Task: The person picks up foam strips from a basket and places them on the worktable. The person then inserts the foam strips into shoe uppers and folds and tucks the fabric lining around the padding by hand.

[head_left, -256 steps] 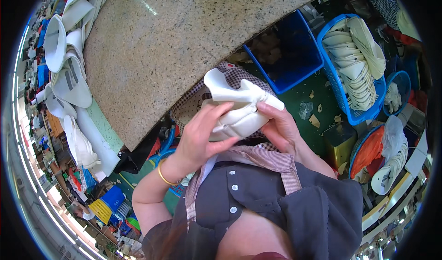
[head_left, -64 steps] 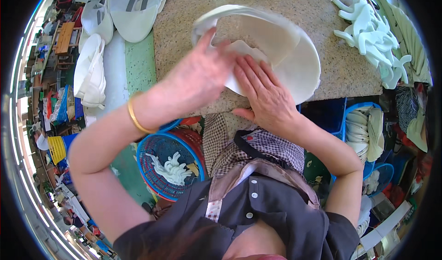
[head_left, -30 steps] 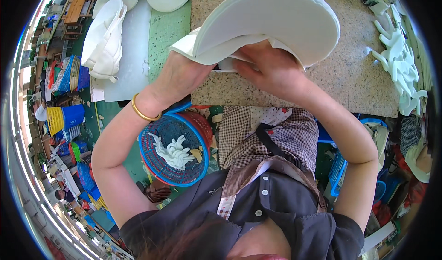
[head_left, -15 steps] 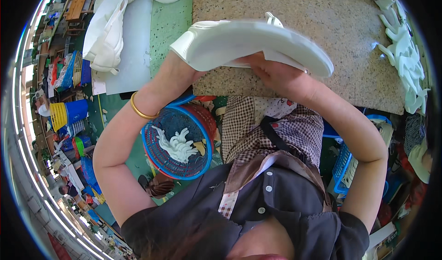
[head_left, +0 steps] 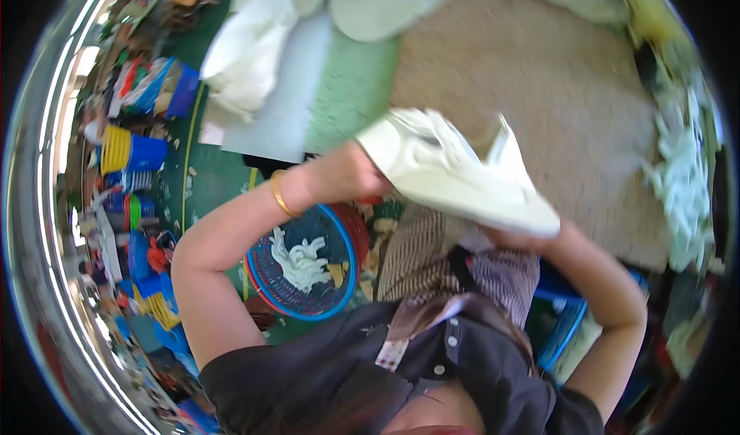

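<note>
A white shoe (head_left: pixel 455 177) hangs tilted above the near edge of the worktable, its side and strap facing up. My left hand (head_left: pixel 351 174) is closed on the shoe's left end, its fingers partly hidden behind it. Under the lower right end, my right hand (head_left: pixel 518 239) supports the shoe; most of its fingers are out of sight beneath. Another white shoe (head_left: pixel 250 50) lies at the far left of the table on a pale sheet (head_left: pixel 281 115).
Large white pieces (head_left: pixel 378 7) line the far side of the speckled brown tabletop (head_left: pixel 532 73). White strips (head_left: pixel 682 177) heap at its right edge. Below left stands a blue-rimmed basket (head_left: pixel 351 238) with white strips inside. A blue crate (head_left: pixel 566 331) sits below right.
The shoe has turned from showing its pale sole to showing its upper, and has come lower toward me. Both hands stay on it. The whole view has shifted.
</note>
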`<action>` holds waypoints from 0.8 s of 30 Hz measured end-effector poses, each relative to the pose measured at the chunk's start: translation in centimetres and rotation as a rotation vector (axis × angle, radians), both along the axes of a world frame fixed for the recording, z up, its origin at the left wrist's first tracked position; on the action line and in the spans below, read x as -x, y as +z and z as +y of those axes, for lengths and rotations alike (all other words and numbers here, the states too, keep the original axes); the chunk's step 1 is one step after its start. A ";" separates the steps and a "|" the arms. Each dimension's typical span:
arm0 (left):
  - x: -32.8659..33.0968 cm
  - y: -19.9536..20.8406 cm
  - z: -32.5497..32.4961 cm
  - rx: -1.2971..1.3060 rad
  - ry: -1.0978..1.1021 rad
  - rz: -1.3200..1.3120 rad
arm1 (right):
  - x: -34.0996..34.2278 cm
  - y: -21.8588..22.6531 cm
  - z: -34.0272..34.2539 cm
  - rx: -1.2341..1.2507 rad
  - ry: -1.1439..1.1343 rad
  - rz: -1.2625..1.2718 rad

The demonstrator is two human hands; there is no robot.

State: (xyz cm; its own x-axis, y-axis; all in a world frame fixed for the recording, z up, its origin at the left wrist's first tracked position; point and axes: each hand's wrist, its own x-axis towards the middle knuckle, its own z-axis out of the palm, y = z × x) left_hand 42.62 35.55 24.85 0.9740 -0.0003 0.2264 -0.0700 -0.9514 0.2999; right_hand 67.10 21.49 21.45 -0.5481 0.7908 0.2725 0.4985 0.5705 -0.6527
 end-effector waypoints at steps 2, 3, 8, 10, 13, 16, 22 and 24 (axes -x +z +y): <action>-0.5 0.5 0.1 -0.052 -0.030 -0.029 | 0.1 1.2 -1.3 -0.055 0.004 -0.185; -0.4 1.6 0.4 -0.031 -0.032 -0.041 | -0.1 1.9 -1.2 -0.230 0.014 -0.361; 5.5 9.7 11.3 -0.599 0.594 -0.072 | -2.0 4.6 2.8 -0.382 -0.158 -0.156; 10.4 11.7 16.2 -0.417 0.833 0.029 | -1.8 5.0 6.2 -0.358 -0.270 -0.137; 13.9 10.2 19.5 0.058 0.772 0.761 | -1.8 5.8 10.9 -0.353 -0.478 -0.135; 14.3 10.2 18.6 0.376 0.750 0.722 | -1.9 7.5 16.5 -0.530 -0.637 -0.206; 11.7 12.6 15.1 0.001 0.849 0.395 | -4.6 7.4 27.8 -0.807 -0.791 -0.521; 9.4 13.2 14.1 -0.039 0.820 0.302 | -5.7 8.9 28.7 -0.128 -0.802 -0.444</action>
State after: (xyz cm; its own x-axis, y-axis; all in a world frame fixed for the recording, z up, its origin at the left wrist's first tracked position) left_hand 33.20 49.67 38.04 0.6886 0.7247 -0.0266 0.7184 -0.6766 0.1615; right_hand 72.79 50.14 30.32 0.0748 0.9570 0.2803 0.9648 0.0016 -0.2630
